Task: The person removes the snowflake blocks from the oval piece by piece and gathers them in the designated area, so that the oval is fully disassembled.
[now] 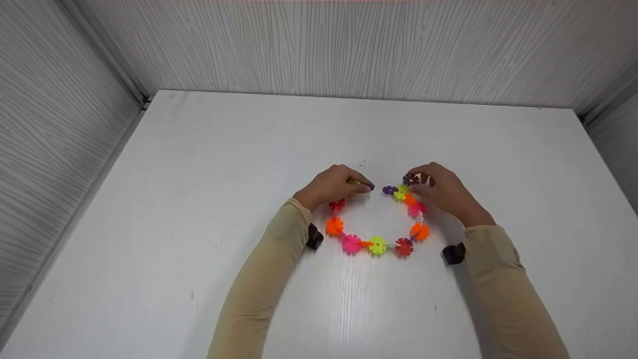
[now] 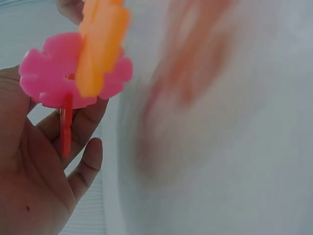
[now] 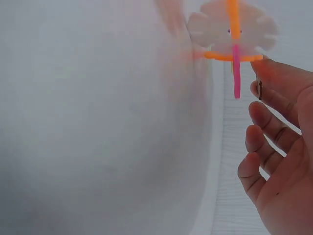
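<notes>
A chain of flower-shaped interlocking plastic discs curves in a nearly round loop between the hands, with a pink disc (image 1: pixel 352 244) and a lime disc (image 1: pixel 378 245) along its near side. My left hand (image 1: pixel 335 186) pinches the chain's left end, where a purple disc (image 1: pixel 371 186) pokes out at the fingertips. At the right end, my right hand (image 1: pixel 448 193) pinches a brown disc (image 1: pixel 410 180) beside a yellow disc (image 1: pixel 401 193). Another purple disc (image 1: pixel 390 190) juts from that yellow one toward the left hand, a gap apart. The left wrist view shows an orange disc (image 2: pixel 105 39) slotted into a pink one.
The white table (image 1: pixel 224 149) runs back to a grey wood-grain panel (image 1: pixel 319 50), with similar panels at the left and right sides. Dark wrist-camera mounts (image 1: pixel 453 254) hang at both sleeves. Small dark specks dot the tabletop.
</notes>
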The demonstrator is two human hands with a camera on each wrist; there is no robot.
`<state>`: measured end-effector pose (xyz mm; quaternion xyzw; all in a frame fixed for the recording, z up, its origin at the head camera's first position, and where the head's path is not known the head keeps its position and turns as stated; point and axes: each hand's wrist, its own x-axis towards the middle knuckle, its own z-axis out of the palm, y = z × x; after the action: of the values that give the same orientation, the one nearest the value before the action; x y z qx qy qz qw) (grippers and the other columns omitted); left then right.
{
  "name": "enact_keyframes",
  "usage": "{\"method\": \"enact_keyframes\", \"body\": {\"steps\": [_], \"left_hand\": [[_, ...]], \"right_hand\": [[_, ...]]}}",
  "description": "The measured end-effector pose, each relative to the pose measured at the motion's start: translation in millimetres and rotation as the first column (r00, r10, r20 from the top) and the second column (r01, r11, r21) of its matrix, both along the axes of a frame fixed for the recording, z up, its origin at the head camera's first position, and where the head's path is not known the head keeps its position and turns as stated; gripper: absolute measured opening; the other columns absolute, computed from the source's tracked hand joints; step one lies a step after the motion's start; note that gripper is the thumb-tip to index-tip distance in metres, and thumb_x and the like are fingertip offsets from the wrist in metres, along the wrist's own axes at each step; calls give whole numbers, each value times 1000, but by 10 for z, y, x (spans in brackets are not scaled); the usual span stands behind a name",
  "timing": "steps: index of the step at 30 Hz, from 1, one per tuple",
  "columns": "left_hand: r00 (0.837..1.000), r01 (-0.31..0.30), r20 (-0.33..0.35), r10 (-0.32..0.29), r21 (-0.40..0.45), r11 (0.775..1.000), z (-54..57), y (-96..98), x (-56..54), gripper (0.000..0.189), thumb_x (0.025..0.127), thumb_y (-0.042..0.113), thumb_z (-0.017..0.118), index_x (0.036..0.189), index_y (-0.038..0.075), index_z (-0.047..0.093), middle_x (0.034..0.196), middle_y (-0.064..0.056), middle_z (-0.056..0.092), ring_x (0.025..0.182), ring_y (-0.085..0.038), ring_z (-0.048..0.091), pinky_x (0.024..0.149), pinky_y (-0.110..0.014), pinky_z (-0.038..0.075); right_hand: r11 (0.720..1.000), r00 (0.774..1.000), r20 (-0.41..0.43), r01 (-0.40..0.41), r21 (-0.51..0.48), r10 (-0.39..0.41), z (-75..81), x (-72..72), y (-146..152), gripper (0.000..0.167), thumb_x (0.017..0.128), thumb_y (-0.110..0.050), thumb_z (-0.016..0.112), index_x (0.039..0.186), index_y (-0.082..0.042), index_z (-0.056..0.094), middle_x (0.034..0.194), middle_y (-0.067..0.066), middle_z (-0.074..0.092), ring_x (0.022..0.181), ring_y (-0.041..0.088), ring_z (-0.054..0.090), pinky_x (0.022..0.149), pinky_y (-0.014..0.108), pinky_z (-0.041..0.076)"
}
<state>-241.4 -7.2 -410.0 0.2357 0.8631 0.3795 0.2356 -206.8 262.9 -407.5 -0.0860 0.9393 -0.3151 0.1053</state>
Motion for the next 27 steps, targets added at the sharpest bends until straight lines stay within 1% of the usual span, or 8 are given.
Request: {"method": "enact_keyframes", "body": {"steps": [5, 7, 10, 12, 16, 19, 23, 27], "left_hand": [[999, 4, 45, -4, 20, 1000, -7, -12, -4, 27, 93, 35, 63, 116, 24, 72, 122, 6, 66, 98, -12, 54, 86, -25, 46], [999, 16, 47, -16, 6, 1000, -5, -17, -6, 29, 91, 32, 66, 118, 24, 70, 125, 5, 65, 111, -12, 54, 98, -28, 45], [998, 47, 46, -46, -24, 999, -9, -28, -5, 35, 89, 27, 69, 123, 24, 67, 132, 3, 60, 120, -18, 50, 105, -34, 42], [998, 66, 28, -64, -51, 997, -15, -38, -3, 38, 88, 24, 69, 126, 24, 63, 136, 1, 56, 120, -17, 48, 107, -34, 40], [996, 78, 43, -75, -62, 995, -10, -51, 0, 40, 90, 20, 65, 129, 20, 56, 132, -5, 53, 86, -17, 54, 84, -28, 50], [995, 76, 67, -72, -70, 995, -1, -60, 1, 41, 90, 18, 62, 130, 18, 52, 124, -8, 52, 66, -16, 48, 65, -24, 46], [995, 78, 59, -74, -69, 995, -9, -69, -2, 39, 90, 17, 61, 129, 16, 51, 119, -8, 53, 73, -17, 49, 69, -25, 46], [996, 86, 7, -86, -53, 995, -19, -83, -1, 35, 92, 19, 61, 127, 16, 55, 122, -7, 57, 93, -19, 51, 89, -29, 48]], "right_hand": [[1000, 999, 25, 31, 0, -31, -18, 3, 149, 44, 93, -31, 63, 131, -9, 55, 103, 13, 53, 93, 25, 45, 77, 34, 40], [999, 997, 52, 52, -7, -51, -24, 8, 203, 48, 93, -37, 62, 132, -11, 54, 105, 13, 52, 95, 26, 45, 79, 34, 40], [997, 994, 82, 75, -14, -74, -48, 14, 282, 54, 91, -44, 62, 133, -13, 53, 106, 14, 52, 97, 27, 46, 80, 34, 41], [997, 992, 99, 81, -10, -80, -59, 20, 319, 56, 91, -47, 61, 134, -13, 52, 108, 15, 52, 98, 27, 46, 80, 33, 41], [996, 988, 127, 88, 3, -88, -60, 12, 365, 56, 91, -47, 60, 135, -13, 52, 108, 14, 51, 97, 27, 45, 78, 33, 40], [996, 984, 151, 90, 23, -92, -51, -3, 381, 53, 92, -44, 61, 134, -14, 52, 109, 14, 50, 98, 27, 44, 77, 34, 39], [995, 979, 185, 81, 54, -90, -48, -16, 403, 51, 92, -42, 62, 135, -15, 51, 113, 16, 50, 102, 29, 44, 80, 35, 40], [996, 975, 208, 66, 60, -77, -56, -15, 434, 53, 92, -41, 62, 137, -16, 50, 119, 18, 49, 107, 32, 43, 85, 38, 42]]}}
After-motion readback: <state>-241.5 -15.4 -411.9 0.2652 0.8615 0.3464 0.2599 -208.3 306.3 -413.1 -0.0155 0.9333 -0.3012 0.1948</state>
